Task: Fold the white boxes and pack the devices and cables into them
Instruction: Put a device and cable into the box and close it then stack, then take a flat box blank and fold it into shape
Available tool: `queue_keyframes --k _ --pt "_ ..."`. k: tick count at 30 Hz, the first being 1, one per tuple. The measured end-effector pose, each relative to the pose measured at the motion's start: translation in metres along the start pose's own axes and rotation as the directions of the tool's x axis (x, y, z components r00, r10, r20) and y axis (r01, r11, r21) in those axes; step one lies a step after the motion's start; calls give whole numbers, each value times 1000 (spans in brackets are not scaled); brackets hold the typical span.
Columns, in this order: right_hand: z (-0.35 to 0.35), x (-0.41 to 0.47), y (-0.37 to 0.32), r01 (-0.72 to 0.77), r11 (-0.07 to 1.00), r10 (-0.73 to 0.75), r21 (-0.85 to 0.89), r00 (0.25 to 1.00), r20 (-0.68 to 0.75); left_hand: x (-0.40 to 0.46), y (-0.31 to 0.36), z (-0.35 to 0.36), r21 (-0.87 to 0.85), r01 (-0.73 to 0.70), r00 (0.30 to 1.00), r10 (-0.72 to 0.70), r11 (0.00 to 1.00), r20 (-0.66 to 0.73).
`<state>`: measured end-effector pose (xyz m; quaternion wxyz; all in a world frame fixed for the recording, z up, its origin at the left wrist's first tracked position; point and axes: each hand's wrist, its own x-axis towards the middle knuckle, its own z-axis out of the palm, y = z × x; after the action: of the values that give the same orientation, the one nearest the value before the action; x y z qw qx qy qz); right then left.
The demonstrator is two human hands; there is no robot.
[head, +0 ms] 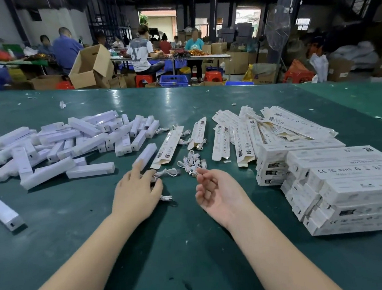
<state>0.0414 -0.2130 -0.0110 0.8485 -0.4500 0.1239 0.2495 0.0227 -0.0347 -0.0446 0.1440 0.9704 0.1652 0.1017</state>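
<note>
A heap of white stick-shaped devices [66, 143] covers the left of the green table [193, 247]. One device [145, 154] lies just beyond my left hand [136, 195], whose fingers reach toward it and rest over a white cable [168, 173]. My right hand [214, 191] is palm up with loosely curled fingers, holding nothing, just below a small bundle of white cables [192, 162]. Flat unfolded white boxes [242, 136] are spread at centre right. Packed, closed boxes [339, 183] are stacked at the right.
A single device [4, 213] lies apart at the near left. A partly opened box [168, 147] and another with a cable [198, 134] lie beyond my hands. People work at tables behind, among cardboard cartons and red stools.
</note>
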Motion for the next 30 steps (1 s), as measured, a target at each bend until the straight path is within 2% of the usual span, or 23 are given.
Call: queue_keyframes --k 2,4,6,9,11,13,15,17,21,24,26,28,30 --pt "0 0 -1 4 1000 -4 -3 1000 -10 -1 -2 2 -42 -59 997 57 997 -46" --pt "-1 -1 -3 12 1000 -12 4 1000 -23 -1 1 -2 -170 -86 993 72 982 -91" --pt "-2 -1 -6 29 999 -28 15 999 -22 0 3 -5 -284 -81 987 38 955 -156" --pt "-2 0 -8 51 999 -51 12 998 -24 6 1 -7 -300 -85 958 -5 950 -288" --pt "-2 0 -8 59 998 -59 7 998 -27 16 -1 -7 -257 -56 966 -12 965 -257" --pt "-2 0 -8 57 998 -56 11 998 -30 26 -2 -9 -140 -8 998 -1 990 -61" --pt "-3 0 -8 51 999 -51 12 998 -35 31 -3 -13 -90 -1 999 6 996 48" --pt "-4 -1 -8 51 999 -51 8 998 -36 30 -5 -19 -81 1 1000 0 997 12" --pt "-5 1 -11 80 997 -80 10 996 -39 10 -9 -32 202 29 992 -4 979 -122" --pt "-5 2 -11 111 994 -112 -15 993 -46 -1 -6 -33 167 69 965 -23 984 -260" --pt "-3 0 -11 158 984 -161 -81 986 -41 -4 -3 -30 128 49 951 -7 991 -310" --pt "-3 -1 -10 265 923 -287 -278 957 -44 -5 -4 -24 94 22 964 4 995 -265" --pt "-1 0 -12 374 731 -457 -570 890 -2 -3 -9 -18 79 15 984 -1 997 -180"
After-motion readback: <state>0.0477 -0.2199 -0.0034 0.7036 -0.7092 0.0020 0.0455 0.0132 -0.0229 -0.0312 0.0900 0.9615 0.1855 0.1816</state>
